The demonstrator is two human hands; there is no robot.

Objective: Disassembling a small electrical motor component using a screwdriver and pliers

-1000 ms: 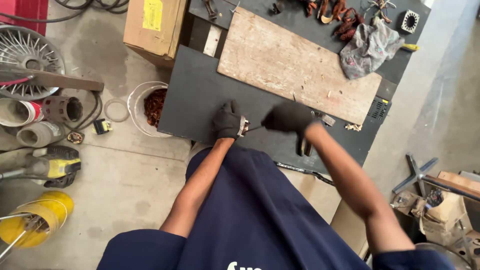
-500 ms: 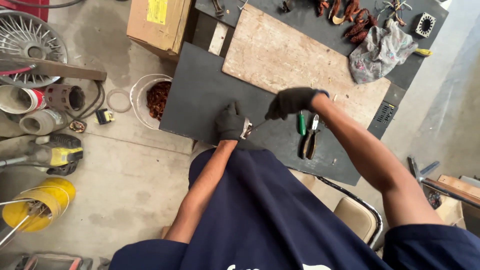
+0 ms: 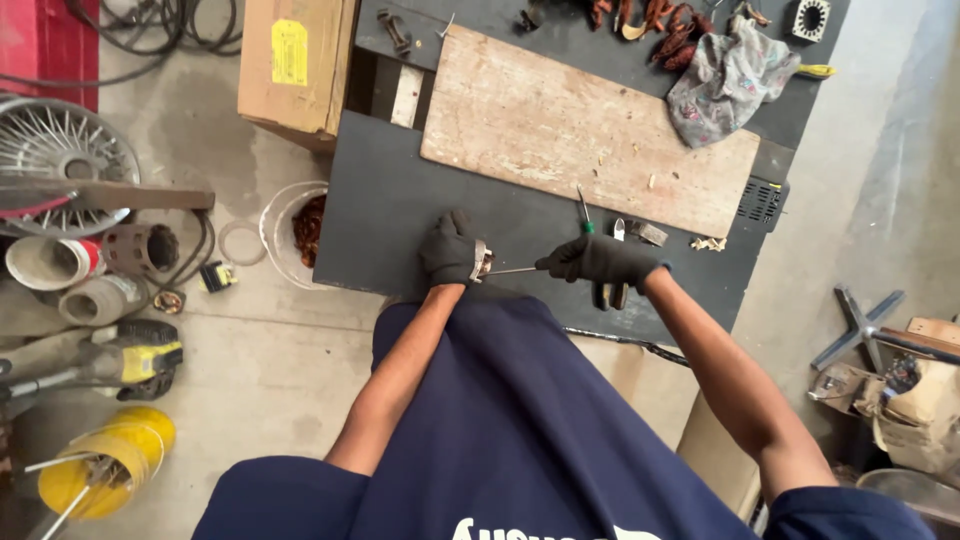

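The small metal part [image 3: 482, 262] sits at the near edge of the dark table [image 3: 380, 200], clamped in your gloved left hand [image 3: 450, 250], fingers closed around it. A thin metal rod [image 3: 515, 270] runs from the part to your gloved right hand [image 3: 600, 262], which is closed on the rod's other end. Just beyond your right hand lie a green-handled screwdriver [image 3: 583, 210] and a pair of pliers [image 3: 612, 270], partly hidden under your glove. Farther back rests a worn wooden board [image 3: 580, 130], with a crumpled grey rag [image 3: 725, 80] at its far right corner. Left of the table, a white bucket [image 3: 280, 210] stands on the floor.
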